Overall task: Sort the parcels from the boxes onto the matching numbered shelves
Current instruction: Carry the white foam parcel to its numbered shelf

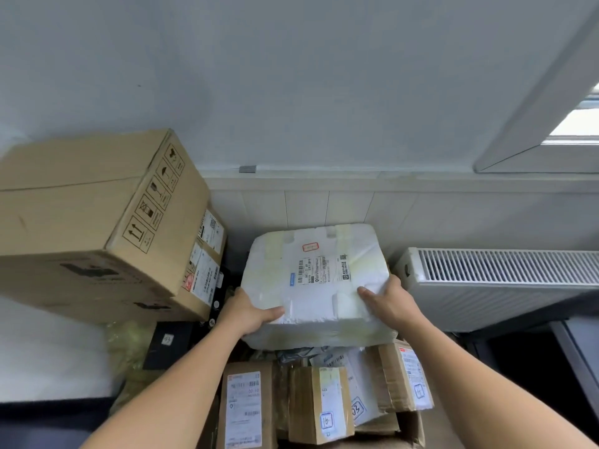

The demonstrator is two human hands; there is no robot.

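Both arms reach forward from the bottom corners of the view, bare to the edge of the frame and converging towards the middle. The left forearm slants up to the right, the right forearm up to the left. The left hand grips the near left corner of a white foam parcel, thumb lying across its top edge, fingers hidden underneath. The right hand grips the near right corner, thumb flat on top, fingers wrapped round the side.
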